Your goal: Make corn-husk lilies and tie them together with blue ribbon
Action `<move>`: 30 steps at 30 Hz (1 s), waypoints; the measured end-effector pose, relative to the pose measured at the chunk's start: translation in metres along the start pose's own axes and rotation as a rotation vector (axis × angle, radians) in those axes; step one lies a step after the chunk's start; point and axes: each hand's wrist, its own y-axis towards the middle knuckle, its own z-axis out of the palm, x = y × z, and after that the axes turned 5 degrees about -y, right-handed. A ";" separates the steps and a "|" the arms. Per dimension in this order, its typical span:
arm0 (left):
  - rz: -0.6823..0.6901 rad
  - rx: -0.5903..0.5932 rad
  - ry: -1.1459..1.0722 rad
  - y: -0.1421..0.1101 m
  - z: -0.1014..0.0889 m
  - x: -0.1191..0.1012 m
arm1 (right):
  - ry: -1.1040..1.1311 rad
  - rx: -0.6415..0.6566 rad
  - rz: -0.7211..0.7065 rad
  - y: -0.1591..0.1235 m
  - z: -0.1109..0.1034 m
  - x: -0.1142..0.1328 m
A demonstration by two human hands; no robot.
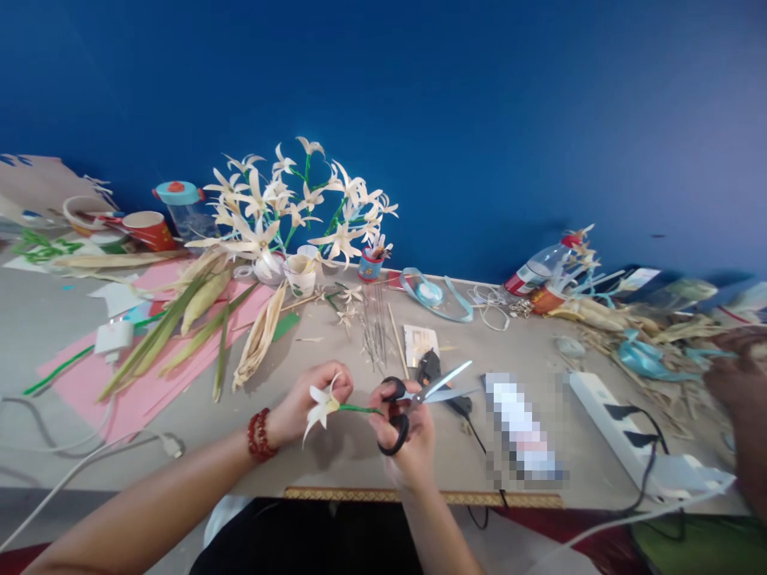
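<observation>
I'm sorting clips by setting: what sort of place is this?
Probably a craft workspace for making flowers: a spray of pale flowers stands by the blue wall, dried husks lie on the table, and the right hand holds scissors.

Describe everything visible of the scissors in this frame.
The scissors have black, plastic-looking loop handles and silver, metallic-looking blades. The right hand holds the handles above the table; the blades stand open, pointing away and rightward in front of the black glue gun. Whether the green stem touches them is unclear.
</observation>
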 end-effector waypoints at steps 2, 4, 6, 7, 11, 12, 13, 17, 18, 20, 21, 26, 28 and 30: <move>-0.077 -0.001 -0.239 0.001 0.001 0.001 | -0.014 0.009 0.004 0.000 -0.005 -0.001; -0.131 0.022 -0.509 0.002 0.003 -0.001 | -0.039 0.031 -0.001 0.000 -0.011 -0.001; -0.176 0.055 -0.715 0.005 0.003 -0.004 | -0.066 0.060 -0.007 -0.001 -0.015 0.001; -0.194 0.070 -0.788 0.006 0.004 -0.007 | -0.077 0.078 -0.007 -0.001 -0.016 0.002; -0.242 0.119 -0.918 0.010 0.004 -0.014 | -0.117 0.146 -0.003 -0.002 -0.017 0.004; -0.245 0.121 -0.928 0.010 0.004 -0.015 | -0.125 0.157 -0.009 -0.002 -0.017 0.004; -0.244 0.119 -0.932 0.010 0.004 -0.015 | -0.132 0.164 -0.017 -0.003 -0.016 0.004; -0.224 0.114 -0.919 0.009 0.000 -0.009 | -0.173 0.191 -0.020 -0.004 -0.014 0.003; -0.215 0.116 -0.916 0.008 -0.001 -0.007 | -0.186 0.189 -0.011 -0.004 -0.013 0.003; -0.201 0.113 -0.906 0.007 -0.003 -0.003 | -0.202 0.178 -0.010 -0.005 -0.012 0.003; -0.195 0.109 -0.901 0.007 -0.003 -0.001 | -0.205 0.176 -0.014 -0.005 -0.011 0.003; -0.181 0.098 -0.917 0.006 -0.005 0.002 | -0.189 0.195 0.002 -0.005 -0.011 0.004; -0.171 0.095 -0.926 0.006 -0.004 0.000 | -0.187 0.196 -0.003 -0.005 -0.011 0.004; -0.161 0.086 -0.926 0.006 -0.004 -0.002 | -0.189 0.203 -0.015 -0.004 -0.011 0.004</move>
